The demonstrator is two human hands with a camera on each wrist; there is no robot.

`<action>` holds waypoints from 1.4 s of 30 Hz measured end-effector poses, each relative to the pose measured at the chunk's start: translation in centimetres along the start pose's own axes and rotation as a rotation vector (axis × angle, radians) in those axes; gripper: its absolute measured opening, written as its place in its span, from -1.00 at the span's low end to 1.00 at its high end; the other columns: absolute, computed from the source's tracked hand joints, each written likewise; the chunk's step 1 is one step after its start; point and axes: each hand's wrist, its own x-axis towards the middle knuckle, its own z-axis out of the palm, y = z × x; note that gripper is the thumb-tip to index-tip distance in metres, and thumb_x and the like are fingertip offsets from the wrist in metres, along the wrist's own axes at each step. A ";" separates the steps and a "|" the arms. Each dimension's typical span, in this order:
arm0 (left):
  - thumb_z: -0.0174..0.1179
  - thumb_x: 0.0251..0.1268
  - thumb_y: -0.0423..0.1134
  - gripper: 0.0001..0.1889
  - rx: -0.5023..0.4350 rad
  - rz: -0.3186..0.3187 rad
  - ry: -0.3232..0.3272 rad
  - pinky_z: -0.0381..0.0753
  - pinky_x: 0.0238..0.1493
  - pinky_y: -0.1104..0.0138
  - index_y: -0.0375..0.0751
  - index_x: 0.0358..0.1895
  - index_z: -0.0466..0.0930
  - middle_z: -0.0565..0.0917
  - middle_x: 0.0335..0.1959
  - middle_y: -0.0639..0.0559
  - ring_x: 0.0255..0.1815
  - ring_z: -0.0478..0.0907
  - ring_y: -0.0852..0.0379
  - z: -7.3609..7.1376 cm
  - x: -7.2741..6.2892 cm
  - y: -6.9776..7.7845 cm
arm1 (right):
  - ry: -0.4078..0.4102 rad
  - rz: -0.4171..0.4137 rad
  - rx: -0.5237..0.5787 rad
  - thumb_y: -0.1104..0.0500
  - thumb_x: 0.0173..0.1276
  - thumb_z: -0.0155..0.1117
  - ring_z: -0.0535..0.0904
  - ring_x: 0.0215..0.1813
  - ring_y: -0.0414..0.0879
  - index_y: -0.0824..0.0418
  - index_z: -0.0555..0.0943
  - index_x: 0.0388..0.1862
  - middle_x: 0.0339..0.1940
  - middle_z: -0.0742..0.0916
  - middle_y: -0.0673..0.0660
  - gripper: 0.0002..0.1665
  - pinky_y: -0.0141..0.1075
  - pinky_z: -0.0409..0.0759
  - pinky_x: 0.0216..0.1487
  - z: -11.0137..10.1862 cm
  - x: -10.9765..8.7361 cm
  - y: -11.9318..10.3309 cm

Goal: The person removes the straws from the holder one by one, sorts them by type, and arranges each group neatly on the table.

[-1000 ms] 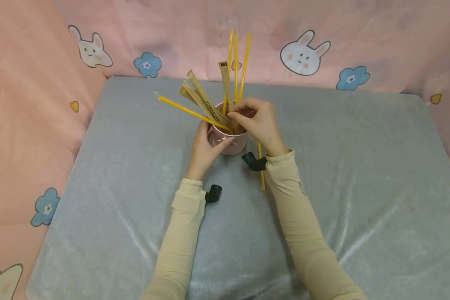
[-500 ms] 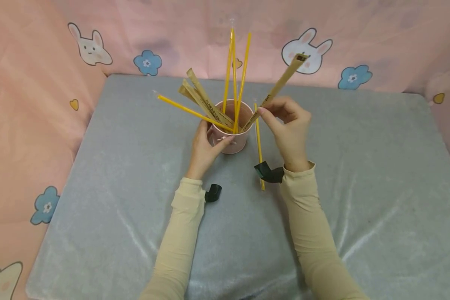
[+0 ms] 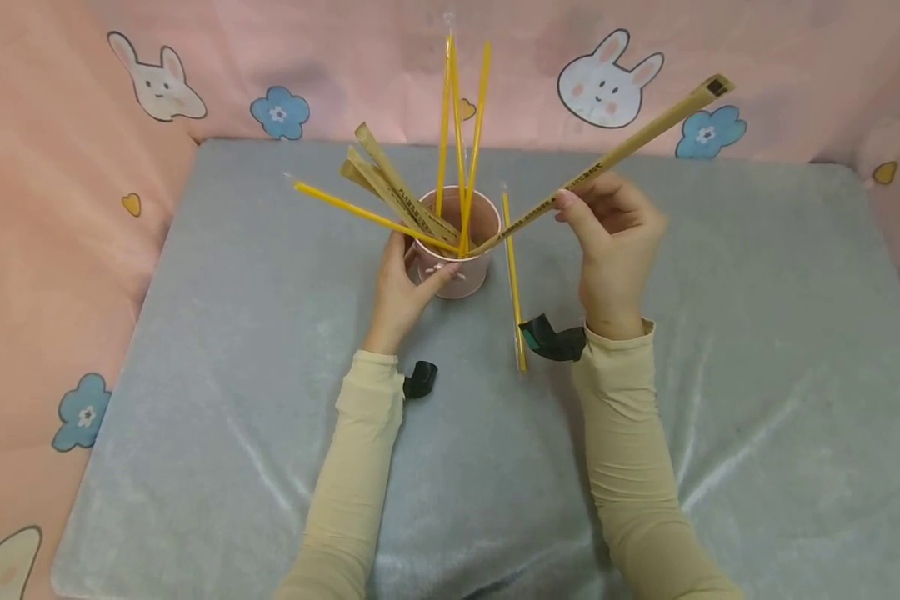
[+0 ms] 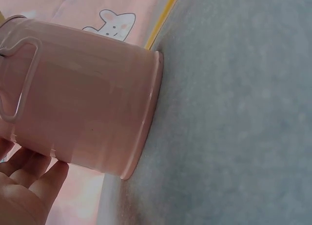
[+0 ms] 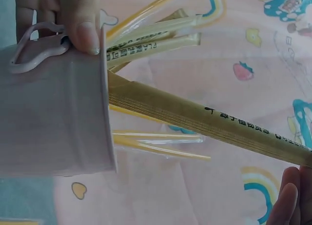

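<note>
A small pink metal bucket (image 3: 474, 273) with a wire handle (image 4: 30, 73) stands upright on the table. My left hand (image 3: 399, 302) grips it from the left, thumb near the front rim and fingers round the far side. To the right, my right hand (image 3: 621, 250) pinches a brown paper-wrapped straw (image 5: 204, 115) between thumb and fingers. That straw slants up to the right, its lower end at the bucket's mouth. Other paper-wrapped straws (image 3: 385, 173) lean left in the bucket. Several yellow straws (image 3: 477, 125) in clear wrappers also stand in it, one leaning far left.
One wrapped yellow straw (image 3: 513, 283) lies on the grey cloth-covered table (image 3: 217, 275), just right of the bucket. Pink curtains (image 3: 390, 75) with bunnies and flowers hang behind and at the left. Black wrist cameras (image 3: 555, 340) sit at both cuffs.
My right hand has moved right from the bucket's mouth, drawing the paper-wrapped straw from upright to a long rightward slant. My left hand keeps its grip on the bucket.
</note>
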 end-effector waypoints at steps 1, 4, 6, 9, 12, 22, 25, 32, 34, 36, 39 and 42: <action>0.35 0.11 -0.37 -0.18 0.002 0.001 0.001 0.19 0.39 0.22 -0.34 0.41 0.08 0.23 0.36 -0.25 0.40 0.16 -0.04 0.1 0.2 -0.6 | 0.007 -0.005 0.001 0.59 0.01 0.28 0.52 -0.55 0.00 0.52 0.61 -0.52 -0.57 0.68 0.17 -0.94 -0.28 0.57 -0.40 0.0 0.0 -0.1; 0.37 0.10 -0.30 -0.16 0.002 0.011 0.005 0.19 0.38 0.28 -0.25 0.42 0.09 0.24 0.37 -0.18 0.39 0.17 0.03 0.2 0.4 -1.9 | 0.022 -0.024 -0.002 0.58 0.01 0.27 0.53 -0.56 -0.01 0.52 0.61 -0.51 -0.57 0.68 0.17 -0.95 -0.27 0.57 -0.41 -0.1 0.1 -0.2; 0.38 0.10 -0.28 -0.17 0.001 0.019 0.009 0.20 0.38 0.30 -0.25 0.42 0.10 0.25 0.36 -0.16 0.39 0.18 0.06 0.2 0.5 -2.1 | 0.032 -0.023 0.003 0.58 0.02 0.26 0.53 -0.56 -0.01 0.51 0.61 -0.51 -0.57 0.68 0.18 -0.94 -0.28 0.57 -0.42 -0.1 0.2 -0.3; 0.38 0.11 -0.26 -0.19 0.000 0.033 0.014 0.21 0.37 0.31 -0.23 0.40 0.13 0.27 0.35 -0.14 0.37 0.20 0.10 0.2 0.5 -2.2 | 0.043 -0.023 0.006 0.57 0.03 0.26 0.53 -0.56 0.00 0.48 0.62 -0.51 -0.57 0.67 0.19 -0.93 -0.27 0.57 -0.42 -0.2 0.2 -0.5; 0.37 0.11 -0.27 -0.20 0.002 0.040 0.017 0.22 0.36 0.31 -0.24 0.40 0.14 0.28 0.34 -0.15 0.37 0.21 0.10 0.2 0.4 -2.2 | 0.059 -0.019 0.010 0.54 0.03 0.29 0.53 -0.56 0.02 0.51 0.61 -0.49 -0.58 0.67 0.20 -0.97 -0.26 0.58 -0.42 -0.4 0.3 -0.7; 0.39 0.09 -0.28 -0.20 -0.010 0.054 0.027 0.23 0.34 0.35 -0.26 0.38 0.16 0.31 0.30 -0.16 0.34 0.24 0.11 0.2 0.5 -2.3 | 0.107 -0.004 0.067 0.56 0.01 0.25 0.52 -0.59 0.03 0.65 0.51 -0.51 -0.63 0.64 0.24 -0.89 -0.27 0.57 -0.47 -1.3 0.9 -1.3; 0.39 0.08 -0.29 -0.21 -0.016 0.055 0.027 0.23 0.35 0.35 -0.27 0.38 0.16 0.31 0.30 -0.17 0.34 0.24 0.10 0.2 0.5 -2.3 | 0.122 0.007 0.100 0.57 0.00 0.23 0.52 -0.59 0.03 0.68 0.48 -0.50 -0.63 0.63 0.26 -0.88 -0.27 0.58 -0.48 -1.6 0.9 -1.5; 0.38 0.09 -0.32 -0.21 -0.021 0.061 0.030 0.25 0.34 0.35 -0.29 0.37 0.15 0.32 0.29 -0.18 0.33 0.25 0.10 0.2 0.5 -2.4 | 0.124 0.015 0.124 0.57 -0.01 0.23 0.52 -0.60 0.05 0.70 0.46 -0.50 -0.64 0.62 0.28 -0.86 -0.25 0.59 -0.48 -2.0 1.1 -1.9; 0.38 0.09 -0.31 -0.21 -0.020 0.055 0.030 0.25 0.33 0.36 -0.29 0.37 0.16 0.32 0.29 -0.18 0.33 0.26 0.09 0.2 0.5 -2.4 | 0.117 0.012 0.117 0.57 -0.01 0.22 0.52 -0.60 0.05 0.70 0.46 -0.51 -0.65 0.61 0.27 -0.86 -0.25 0.59 -0.48 -2.2 1.1 -2.0; 0.38 0.09 -0.30 -0.21 -0.023 0.053 0.027 0.24 0.34 0.35 -0.29 0.37 0.16 0.32 0.29 -0.18 0.33 0.25 0.07 0.2 0.6 -2.4 | 0.106 0.010 0.101 0.57 -0.01 0.22 0.52 -0.61 0.04 0.70 0.46 -0.52 -0.66 0.61 0.26 -0.87 -0.25 0.59 -0.47 -2.4 1.2 -2.1; 0.39 0.09 -0.30 -0.21 -0.025 0.053 0.027 0.24 0.34 0.33 -0.29 0.37 0.16 0.32 0.30 -0.19 0.34 0.25 0.06 0.2 0.6 -2.4 | 0.085 0.019 0.084 0.58 -0.02 0.21 0.51 -0.62 0.04 0.70 0.47 -0.53 -0.66 0.61 0.26 -0.88 -0.25 0.60 -0.46 -2.7 1.3 -2.2; 0.39 0.08 -0.31 -0.21 -0.030 0.055 0.029 0.25 0.34 0.34 -0.30 0.37 0.16 0.32 0.29 -0.20 0.33 0.26 0.06 0.3 0.6 -2.3 | 0.061 0.030 0.071 0.60 -0.03 0.21 0.50 -0.63 0.04 0.71 0.48 -0.54 -0.67 0.62 0.26 -0.90 -0.25 0.60 -0.46 -3.0 1.4 -2.3</action>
